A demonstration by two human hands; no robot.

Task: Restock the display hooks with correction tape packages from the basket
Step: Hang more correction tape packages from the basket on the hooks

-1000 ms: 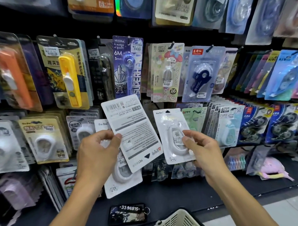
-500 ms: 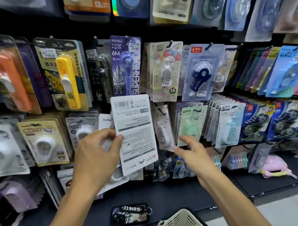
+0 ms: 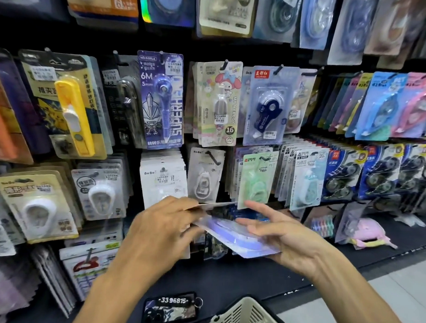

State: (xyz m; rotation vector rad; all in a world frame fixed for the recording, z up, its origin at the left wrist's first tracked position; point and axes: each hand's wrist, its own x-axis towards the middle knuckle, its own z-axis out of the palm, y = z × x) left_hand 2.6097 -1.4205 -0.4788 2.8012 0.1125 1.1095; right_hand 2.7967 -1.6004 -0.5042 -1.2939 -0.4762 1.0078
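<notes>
Basket sat nearest, only its pale slatted rim showing at the bottom edge, and what it held could not be seen from where I stood. Just left of it, a phone with a numbered tag lay on the dark shelf ledge.

Up a little, both hands worked over a small stack of correction tape packages. The left hand pinched the top cards, fingers curled over them, while the right hand lay under the blurred, purple-tinted package with fingers mostly straight, cradling rather than gripping. To my eye the job here was peeling one pack free; best to fan the cards, get the hang hole facing up and the printed front outward before reaching.

Further back, the white BoBo packs filled one hook, and the neighbouring single pack hung on a near-empty hook, the likely target.
</notes>
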